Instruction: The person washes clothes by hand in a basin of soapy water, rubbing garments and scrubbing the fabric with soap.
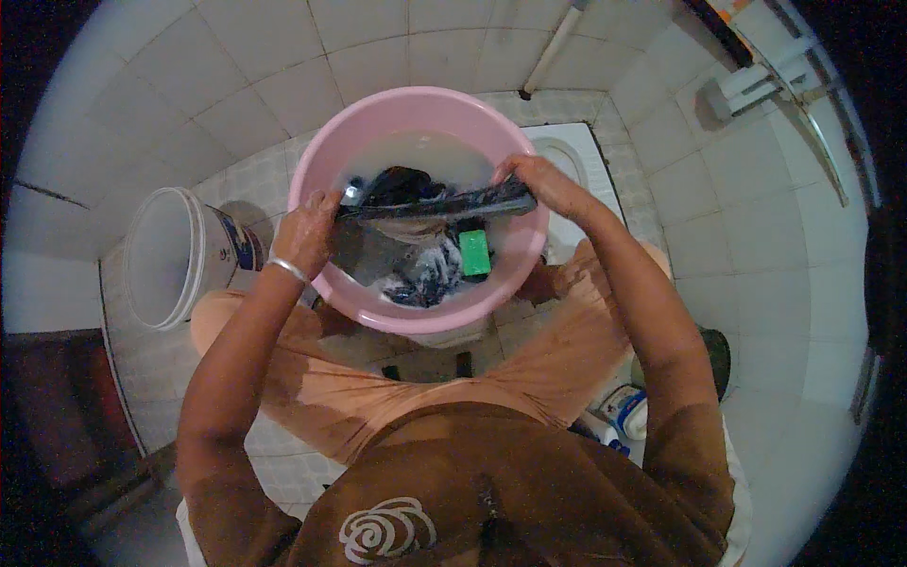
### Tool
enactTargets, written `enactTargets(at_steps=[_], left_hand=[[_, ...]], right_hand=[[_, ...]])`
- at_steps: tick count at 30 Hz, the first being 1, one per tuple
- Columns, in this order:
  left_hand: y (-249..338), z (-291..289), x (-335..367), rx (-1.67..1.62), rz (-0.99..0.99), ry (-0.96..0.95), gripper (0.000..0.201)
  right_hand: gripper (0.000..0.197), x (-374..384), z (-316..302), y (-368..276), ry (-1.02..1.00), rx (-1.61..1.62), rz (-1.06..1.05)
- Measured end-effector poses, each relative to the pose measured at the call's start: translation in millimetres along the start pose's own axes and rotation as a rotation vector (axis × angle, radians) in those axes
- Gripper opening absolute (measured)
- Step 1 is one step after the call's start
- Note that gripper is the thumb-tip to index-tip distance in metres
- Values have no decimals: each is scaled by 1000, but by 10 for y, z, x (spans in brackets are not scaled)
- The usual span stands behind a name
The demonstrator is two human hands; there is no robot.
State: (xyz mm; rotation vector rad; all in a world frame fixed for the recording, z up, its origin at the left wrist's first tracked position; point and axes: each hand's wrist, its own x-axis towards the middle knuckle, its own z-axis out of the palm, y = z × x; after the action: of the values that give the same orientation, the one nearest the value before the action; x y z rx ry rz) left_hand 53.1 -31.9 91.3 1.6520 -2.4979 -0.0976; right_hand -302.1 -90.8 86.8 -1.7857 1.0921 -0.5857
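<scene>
A dark wet garment (435,206) is stretched between my two hands, across a round pink basin (420,99). My left hand (308,230), with a silvery bangle at the wrist, grips its left end at the basin's rim. My right hand (545,183) is closed on the other end near the right rim. Below the stretched cloth, more dark soaked clothes (425,279) lie in cloudy water with some suds. A green bar of soap (475,252) rests on them. What kind of garment I hold, I cannot make out.
A white bucket (165,255) lies or leans to the left of the basin. Behind the basin's right side is a white squat-toilet pan (570,151). Bottles and tubs (625,412) stand by my right elbow. Tiled walls (453,57) close in the far and right sides.
</scene>
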Motion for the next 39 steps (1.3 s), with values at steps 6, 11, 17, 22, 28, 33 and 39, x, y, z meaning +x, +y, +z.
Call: enactTargets(at_steps=[6, 11, 17, 22, 28, 33, 39], left_hand=[[-230, 96, 25, 66, 16, -121, 21], [-236, -78, -24, -190, 20, -300, 19], [-332, -103, -133, -1285, -345, -544, 32], [-225, 15, -189, -2160, -403, -291, 44], [88, 506, -172, -2337, -663, -137, 38], [521, 972, -38, -2477, -822, 78, 36], [783, 2049, -126, -2379, -849, 416, 31]], right_hand=[[30, -96, 248, -482, -370, -123, 255], [29, -210, 174, -163, -431, 160, 256], [46, -550, 87, -171, -385, 1057, 580], [48, -605, 324, -683, -131, 1329, 605], [33, -266, 553, 48, -54, 309, 324], [28, 43, 913, 111, 211, 468, -23], [19, -127, 1965, -529, 105, -202, -263]])
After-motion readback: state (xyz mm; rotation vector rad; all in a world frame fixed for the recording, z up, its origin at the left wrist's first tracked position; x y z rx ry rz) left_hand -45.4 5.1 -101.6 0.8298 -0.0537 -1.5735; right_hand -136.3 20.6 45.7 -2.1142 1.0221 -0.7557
